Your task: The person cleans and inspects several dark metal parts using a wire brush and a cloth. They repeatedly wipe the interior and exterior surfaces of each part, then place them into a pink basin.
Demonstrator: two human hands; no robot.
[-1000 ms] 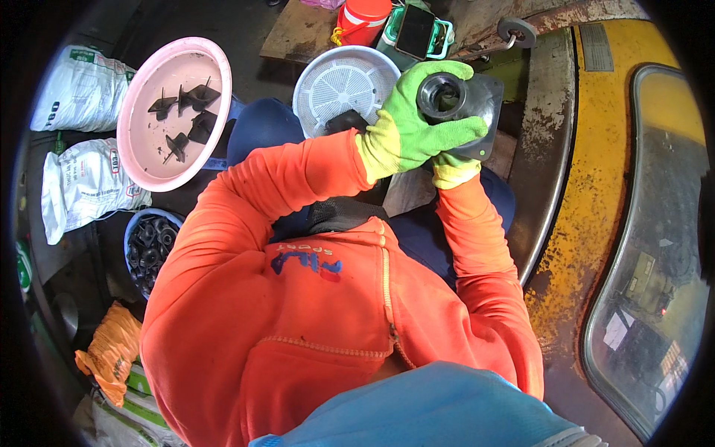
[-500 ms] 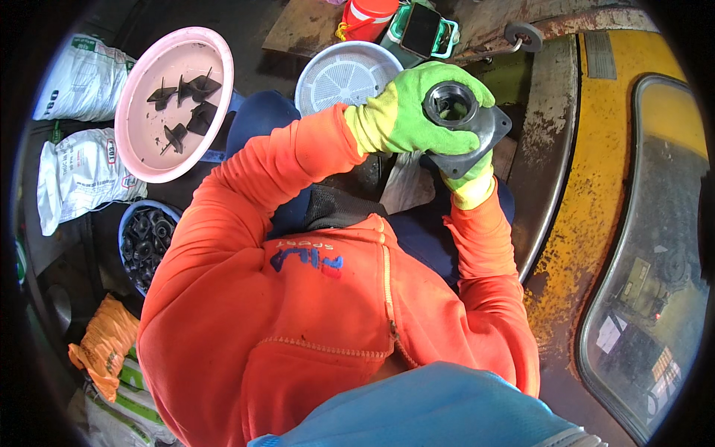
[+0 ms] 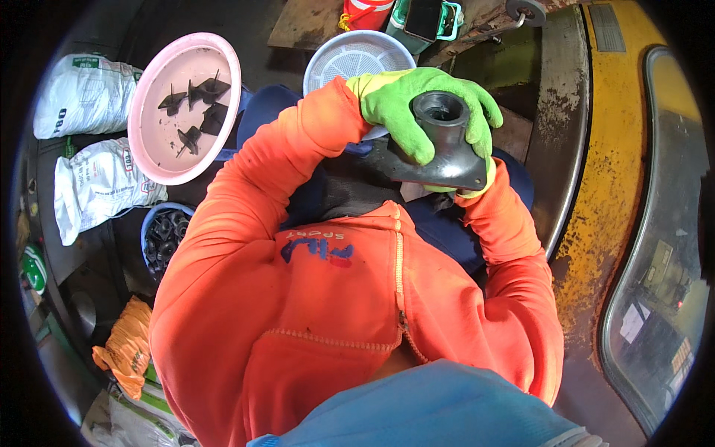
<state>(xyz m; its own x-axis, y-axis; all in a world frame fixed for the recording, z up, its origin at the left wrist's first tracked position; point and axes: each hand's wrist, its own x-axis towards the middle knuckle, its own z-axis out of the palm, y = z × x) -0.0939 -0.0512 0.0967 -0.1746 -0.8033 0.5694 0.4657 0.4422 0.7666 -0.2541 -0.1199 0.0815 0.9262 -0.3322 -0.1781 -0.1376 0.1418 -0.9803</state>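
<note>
A black molded part with a square flange and a round open neck is held up in front of my chest. My left hand, in a green glove with a yellow cuff, is closed around the neck, thumb on the near side and fingers at the far side. At the flange's right corner my right hand, also gloved, grips from beneath; its fingers are mostly hidden behind the part. Some dark material hangs below the flange. To the left, a pink basin contains several black pieces with thin spikes.
A light blue sieve basket lies beyond my hands. Behind it stand a red-and-white container and a green box. A blue tub of black parts, white sacks and an orange bag are left; a rusty yellow machine stands right.
The black part has come lower and nearer to me. It has turned, so its neck now points more upward and the flange shows edge-on toward me.
</note>
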